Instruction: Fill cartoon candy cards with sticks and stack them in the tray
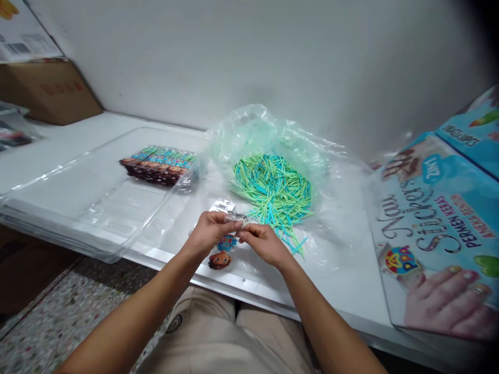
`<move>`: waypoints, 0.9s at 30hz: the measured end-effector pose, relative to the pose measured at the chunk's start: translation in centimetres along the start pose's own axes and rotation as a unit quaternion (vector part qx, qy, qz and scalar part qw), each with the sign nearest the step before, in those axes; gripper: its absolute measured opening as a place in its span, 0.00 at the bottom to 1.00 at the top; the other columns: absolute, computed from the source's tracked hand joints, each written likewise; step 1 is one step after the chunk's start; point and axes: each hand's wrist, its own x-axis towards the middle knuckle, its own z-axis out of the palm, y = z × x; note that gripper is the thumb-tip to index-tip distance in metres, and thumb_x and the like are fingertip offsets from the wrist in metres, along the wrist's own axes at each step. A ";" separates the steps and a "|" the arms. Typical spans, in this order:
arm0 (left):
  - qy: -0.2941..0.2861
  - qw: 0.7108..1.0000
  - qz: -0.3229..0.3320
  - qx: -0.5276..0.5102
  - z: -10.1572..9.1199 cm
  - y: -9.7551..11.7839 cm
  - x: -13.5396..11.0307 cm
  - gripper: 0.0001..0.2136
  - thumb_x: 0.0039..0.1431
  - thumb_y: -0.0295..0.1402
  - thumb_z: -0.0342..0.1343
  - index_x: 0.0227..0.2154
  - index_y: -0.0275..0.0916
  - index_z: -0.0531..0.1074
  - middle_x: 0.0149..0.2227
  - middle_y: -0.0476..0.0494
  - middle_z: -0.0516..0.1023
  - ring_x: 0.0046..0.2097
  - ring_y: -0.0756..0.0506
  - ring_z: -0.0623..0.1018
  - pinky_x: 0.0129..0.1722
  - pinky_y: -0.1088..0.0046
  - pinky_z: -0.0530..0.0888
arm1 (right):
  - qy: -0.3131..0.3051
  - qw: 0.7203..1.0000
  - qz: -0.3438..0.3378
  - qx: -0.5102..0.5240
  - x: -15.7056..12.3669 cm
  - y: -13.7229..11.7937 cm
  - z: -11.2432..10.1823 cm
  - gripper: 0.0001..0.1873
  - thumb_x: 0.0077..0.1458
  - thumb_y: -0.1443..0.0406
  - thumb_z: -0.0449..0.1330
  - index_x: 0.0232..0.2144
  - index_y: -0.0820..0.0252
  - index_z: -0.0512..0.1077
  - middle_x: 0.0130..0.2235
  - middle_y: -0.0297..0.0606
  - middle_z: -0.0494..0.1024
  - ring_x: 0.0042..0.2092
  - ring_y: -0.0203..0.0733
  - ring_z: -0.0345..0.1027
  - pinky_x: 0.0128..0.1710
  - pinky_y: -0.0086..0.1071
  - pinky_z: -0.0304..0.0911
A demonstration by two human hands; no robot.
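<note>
The left hand (212, 228) and the right hand (263, 241) meet over the near edge of a white table (343, 291). Their fingertips almost touch. Both hands pinch the top edge of a small clear packet (225, 244), thumb against forefinger. The packet hangs below the fingers and shows a cartoon figure in blue and orange. Just beyond the left hand's knuckles lies a white barcode label (223, 206).

Beyond the right hand, and close to it, is a loose heap of thin green and blue sticks (273, 187). They lie on an opened clear plastic bag (265, 130), and a few stray ones reach almost to the right hand's wrist.

Out past the left hand sits a wide clear tray (78, 208), with a row of filled packets (159, 163) at its far end. Farther off on that side stands a cardboard box (50, 91). Well to the outside of the right hand lies a printed sticker box (436, 228), flat on the table.
</note>
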 end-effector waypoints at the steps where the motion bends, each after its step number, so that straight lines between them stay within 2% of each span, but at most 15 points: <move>1: 0.011 1.000 0.003 -0.007 0.2 -0.2 0.1 0.14 0.33 0.36 0.71 0.19 0.32 0.75 0.20 0.47 0.76 0.22 0.51 0.72 0.24 0.76 0.67 | 0.006 1.000 -0.003 0.004 0.0 0.0 0.1 0.11 0.52 0.60 0.58 0.26 0.61 0.75 0.27 0.34 0.76 0.31 0.37 0.66 0.33 0.30 0.60; 6: 0.024 1.000 0.011 0.013 -0.2 -0.5 1.0 0.18 0.33 0.40 0.71 0.23 0.33 0.73 0.21 0.49 0.74 0.23 0.51 0.71 0.25 0.75 0.67 | 0.053 0.998 0.021 0.001 0.3 0.3 -0.1 0.11 0.51 0.60 0.58 0.24 0.60 0.75 0.25 0.34 0.76 0.30 0.38 0.67 0.33 0.30 0.60; 9: 0.040 0.991 0.017 0.123 -1.5 -0.2 1.7 0.22 0.36 0.48 0.68 0.27 0.33 0.73 0.23 0.47 0.74 0.26 0.47 0.74 0.27 0.73 0.68 | 0.078 0.996 0.044 0.004 0.3 1.2 -0.9 0.12 0.51 0.59 0.58 0.25 0.60 0.76 0.26 0.35 0.77 0.31 0.39 0.69 0.34 0.32 0.61; 12: 0.103 0.946 0.050 0.302 -2.3 0.2 2.1 0.35 0.36 0.53 0.65 0.44 0.31 0.72 0.33 0.36 0.79 0.37 0.38 0.78 0.35 0.65 0.71 | 0.099 0.993 0.058 0.003 -0.2 2.0 -1.8 0.13 0.50 0.58 0.58 0.24 0.61 0.75 0.25 0.35 0.76 0.30 0.39 0.68 0.34 0.32 0.61; 14: 0.173 0.900 0.120 0.383 -1.9 0.4 1.8 0.44 0.36 0.53 0.66 0.56 0.33 0.64 0.47 0.29 0.75 0.49 0.32 0.74 0.45 0.58 0.70 | 0.110 0.992 0.064 0.001 -0.9 2.0 -1.7 0.13 0.50 0.58 0.58 0.25 0.61 0.75 0.25 0.34 0.76 0.30 0.39 0.68 0.33 0.32 0.61; 15: 0.185 0.889 0.153 0.391 -1.5 0.5 1.5 0.45 0.37 0.52 0.65 0.58 0.34 0.62 0.52 0.28 0.72 0.54 0.31 0.71 0.48 0.57 0.68 | 0.112 0.992 0.064 0.005 -1.2 1.7 -1.5 0.13 0.51 0.57 0.58 0.25 0.61 0.75 0.25 0.34 0.76 0.30 0.38 0.67 0.33 0.31 0.60; 16: 0.164 0.897 0.170 0.375 -1.0 0.5 1.2 0.42 0.39 0.52 0.65 0.57 0.34 0.64 0.54 0.29 0.71 0.55 0.32 0.70 0.50 0.57 0.67 | 0.108 0.992 0.061 0.012 -1.6 1.4 -1.2 0.13 0.51 0.57 0.58 0.26 0.60 0.75 0.25 0.33 0.75 0.29 0.37 0.66 0.31 0.30 0.60; 17: 0.110 0.921 0.162 0.338 -0.4 0.5 0.8 0.37 0.42 0.51 0.63 0.54 0.34 0.67 0.53 0.30 0.72 0.54 0.33 0.72 0.49 0.58 0.68 | 0.098 0.993 0.056 0.022 -2.0 1.0 -1.0 0.13 0.52 0.56 0.58 0.27 0.60 0.75 0.25 0.33 0.75 0.27 0.36 0.65 0.30 0.30 0.59; 19: -0.020 0.970 0.088 0.226 0.5 0.4 -0.1 0.26 0.47 0.49 0.61 0.43 0.33 0.76 0.43 0.34 0.79 0.45 0.37 0.77 0.44 0.62 0.71 | 0.058 0.997 0.047 0.028 -2.8 0.4 -1.1 0.16 0.55 0.55 0.56 0.28 0.60 0.74 0.26 0.32 0.75 0.24 0.33 0.62 0.26 0.28 0.57; 20: -0.059 0.982 0.047 0.171 0.9 0.2 -0.4 0.22 0.48 0.48 0.61 0.36 0.32 0.78 0.37 0.36 0.81 0.41 0.39 0.78 0.42 0.64 0.72 | 0.037 0.998 0.045 0.016 -3.4 0.3 -1.6 0.17 0.56 0.54 0.54 0.28 0.60 0.74 0.26 0.33 0.75 0.23 0.33 0.61 0.25 0.28 0.57; 21: -0.069 0.989 0.017 0.126 1.0 0.1 -0.7 0.19 0.47 0.47 0.62 0.31 0.33 0.79 0.33 0.37 0.81 0.38 0.41 0.78 0.40 0.66 0.72 | 0.019 0.999 0.048 -0.017 -4.0 0.5 -2.6 0.19 0.58 0.54 0.52 0.28 0.60 0.74 0.28 0.34 0.76 0.23 0.33 0.61 0.25 0.28 0.57; 22: -0.055 0.994 -0.002 0.092 1.1 -0.1 -0.9 0.17 0.46 0.45 0.64 0.27 0.33 0.79 0.31 0.39 0.81 0.35 0.43 0.78 0.38 0.68 0.72 | 0.014 0.997 0.050 -0.060 -4.6 0.8 -3.8 0.18 0.60 0.55 0.51 0.30 0.60 0.75 0.31 0.36 0.77 0.26 0.35 0.64 0.28 0.29 0.59; 24: -0.012 0.999 -0.019 0.046 1.1 -0.6 -1.1 0.13 0.42 0.41 0.67 0.22 0.34 0.78 0.28 0.41 0.81 0.33 0.46 0.78 0.36 0.71 0.71 | 0.058 0.976 0.039 -0.207 -6.0 2.0 -7.0 0.14 0.60 0.62 0.50 0.38 0.61 0.74 0.36 0.40 0.78 0.36 0.39 0.69 0.36 0.31 0.61; 25: -0.004 0.999 -0.028 0.024 1.1 -0.9 -1.1 0.12 0.40 0.39 0.69 0.20 0.34 0.76 0.27 0.42 0.81 0.32 0.47 0.78 0.35 0.72 0.71 | 0.062 0.949 0.038 -0.308 -6.5 2.7 -8.5 0.14 0.59 0.65 0.51 0.42 0.61 0.74 0.40 0.42 0.77 0.40 0.42 0.69 0.39 0.32 0.60; 27: -0.015 0.998 -0.051 -0.023 1.4 -1.6 -1.0 0.13 0.38 0.38 0.70 0.19 0.35 0.74 0.26 0.44 0.80 0.31 0.47 0.78 0.34 0.73 0.70 | 0.012 0.881 0.052 -0.470 -7.3 3.9 -10.7 0.16 0.56 0.69 0.53 0.46 0.60 0.73 0.43 0.45 0.74 0.44 0.46 0.67 0.39 0.33 0.59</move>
